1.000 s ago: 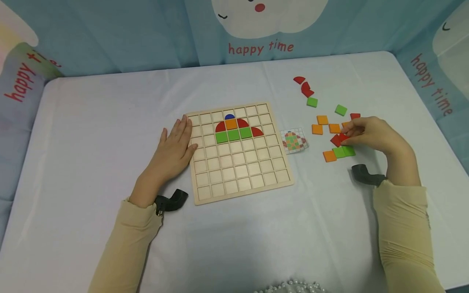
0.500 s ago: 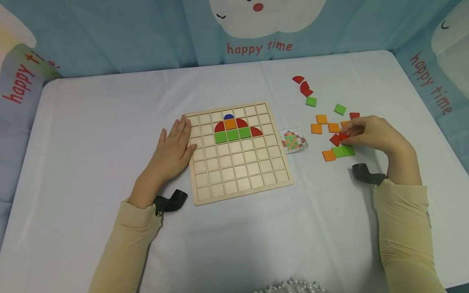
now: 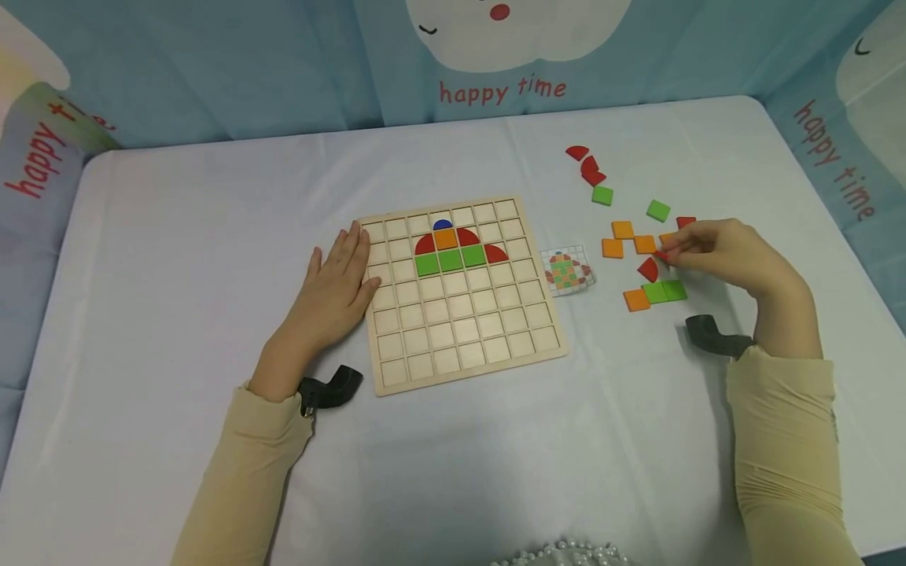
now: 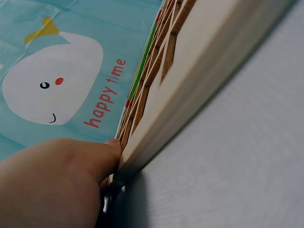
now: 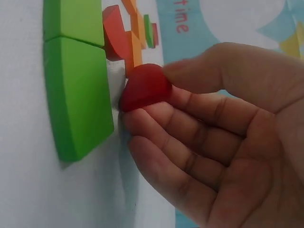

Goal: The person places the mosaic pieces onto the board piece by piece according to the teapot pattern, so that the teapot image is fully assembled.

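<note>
In the head view my left hand [image 3: 329, 291] lies with straight fingers along the left edge of a wooden grid board [image 3: 442, 338]. Its thumb touches the board's rim in the left wrist view. Set in the grid are a blue half-circle piece [image 3: 442, 225], an orange square [image 3: 446, 239], several green squares [image 3: 451, 261] and red quarter-circle pieces [image 3: 467, 237]. My right hand [image 3: 743, 263] pinches a red quarter-circle piece [image 5: 147, 88] between thumb and fingers, over the loose pieces right of the board. Another red quarter-circle piece [image 3: 648, 270] lies just below it.
A small pattern card [image 3: 569, 271] lies against the board's right edge. Around the right hand are loose orange squares [image 3: 623, 229] and green squares [image 3: 665, 291]. Farther back are red pieces [image 3: 577, 152]. A blue printed curtain [image 3: 283, 71] borders the white-covered table [image 3: 212, 196].
My right hand has lifted slightly and shifted a little right with the red quarter-circle piece, leaving the other red piece lying alone. My left hand has stayed at the board's edge.
</note>
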